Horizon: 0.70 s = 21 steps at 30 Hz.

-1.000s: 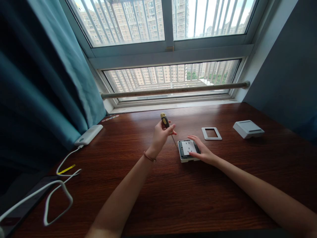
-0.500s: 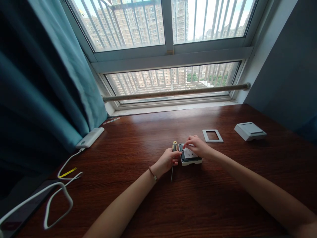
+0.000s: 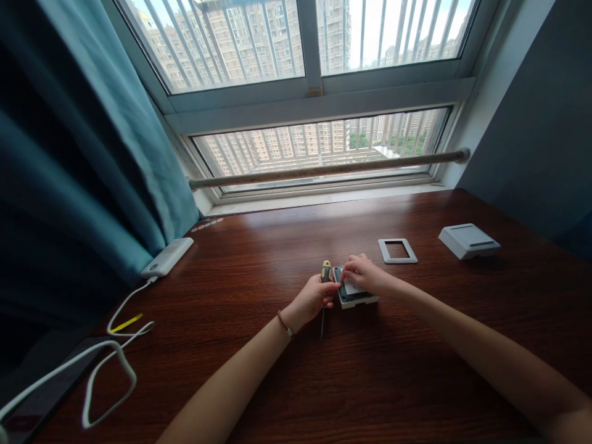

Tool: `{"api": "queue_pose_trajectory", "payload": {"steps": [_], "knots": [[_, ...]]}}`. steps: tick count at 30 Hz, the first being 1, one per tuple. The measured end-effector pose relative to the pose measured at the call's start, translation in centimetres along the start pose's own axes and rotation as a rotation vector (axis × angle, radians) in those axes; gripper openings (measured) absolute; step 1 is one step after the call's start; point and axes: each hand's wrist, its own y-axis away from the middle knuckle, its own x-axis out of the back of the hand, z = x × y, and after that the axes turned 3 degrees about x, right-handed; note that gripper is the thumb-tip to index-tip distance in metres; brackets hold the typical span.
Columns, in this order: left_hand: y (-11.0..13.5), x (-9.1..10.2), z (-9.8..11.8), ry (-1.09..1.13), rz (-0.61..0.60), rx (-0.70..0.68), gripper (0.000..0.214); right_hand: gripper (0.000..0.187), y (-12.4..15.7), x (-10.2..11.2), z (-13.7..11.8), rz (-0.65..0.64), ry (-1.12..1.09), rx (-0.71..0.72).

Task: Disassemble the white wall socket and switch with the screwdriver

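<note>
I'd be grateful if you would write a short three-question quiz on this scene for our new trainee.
1. Which hand holds the screwdriver: (a) the left, (b) the right, (c) neither?
2. True or false: the white frame lies apart from the socket.
3. Which part of the screwdriver is nearer the window?

Key:
1. a: the left hand grips it.
2. True.
3. The handle; the metal shaft points away from the window.
</note>
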Motion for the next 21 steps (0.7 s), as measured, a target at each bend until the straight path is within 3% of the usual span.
{"api": "queue_pose_trajectory", "payload": {"steps": [3,8,21], "knots": [[0.0,0.0,0.0,-0.004,-0.002,-0.001,0.028,0.011,0.3,0.3,-0.1,-0.015,0.005,0.031],[0.0,0.0,0.0,-0.010,0.004,-0.013,0.028,0.005,0.4,-0.1,-0.5,0.020,0.057,0.050],[0.3,-0.1,-0.4,-0.025,0.032,-0.079,0.029,0.014,0.8,-1.0,-0.2,0.063,0.257,0.264]]}}
